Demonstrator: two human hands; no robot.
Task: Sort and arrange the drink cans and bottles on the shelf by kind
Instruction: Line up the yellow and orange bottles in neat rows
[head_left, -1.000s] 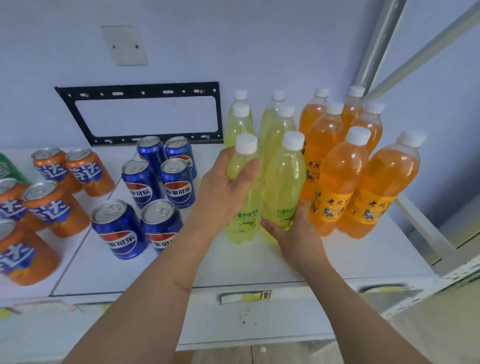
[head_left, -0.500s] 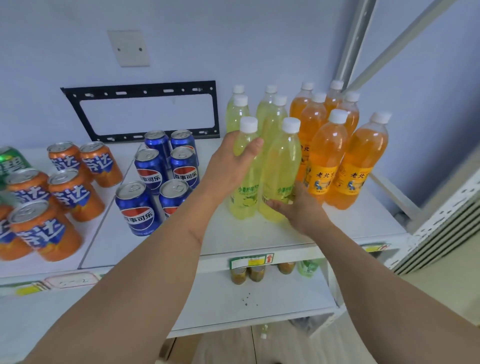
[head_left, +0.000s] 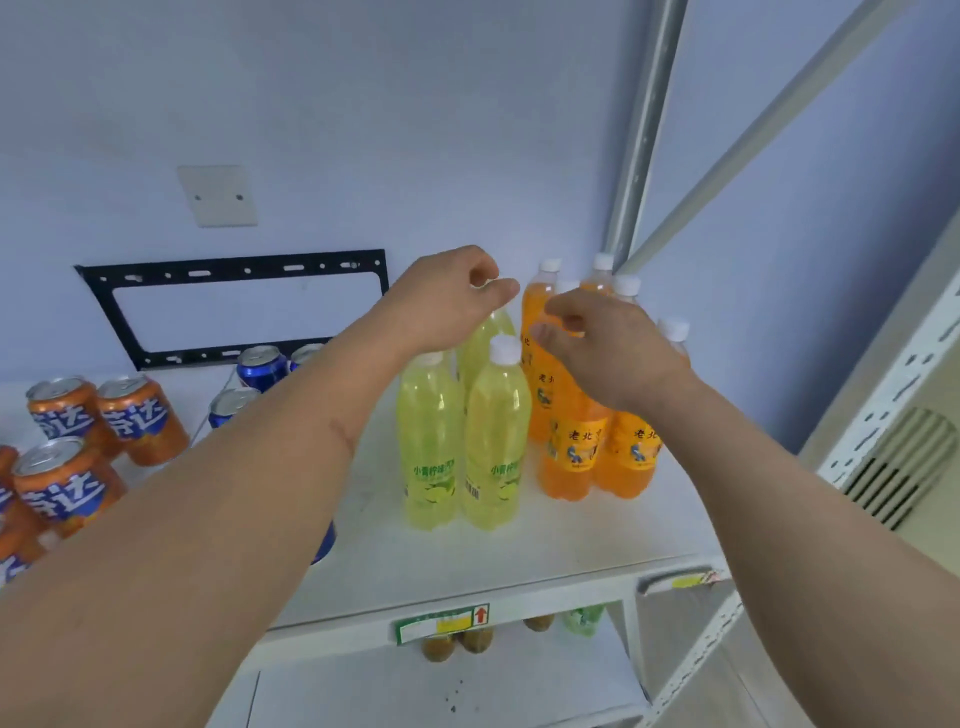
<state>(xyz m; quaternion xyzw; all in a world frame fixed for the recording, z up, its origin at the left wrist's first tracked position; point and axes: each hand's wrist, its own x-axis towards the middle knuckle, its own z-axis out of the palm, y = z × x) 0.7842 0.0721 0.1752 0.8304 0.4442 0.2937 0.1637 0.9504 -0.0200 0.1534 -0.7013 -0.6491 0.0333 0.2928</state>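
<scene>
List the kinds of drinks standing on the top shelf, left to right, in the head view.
Orange cans → blue cans → yellow-green bottles → orange bottles.

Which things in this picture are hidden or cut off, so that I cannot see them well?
All in the head view:
- Blue cans: mostly behind the left forearm; number unclear.
- Rear yellow-green bottles: caps hidden by the left hand.
- Orange bottles: upper parts hidden by the right hand.
- Orange cans: cut by the left edge.
- Lower-shelf bottles: hidden behind the shelf edge.
</scene>
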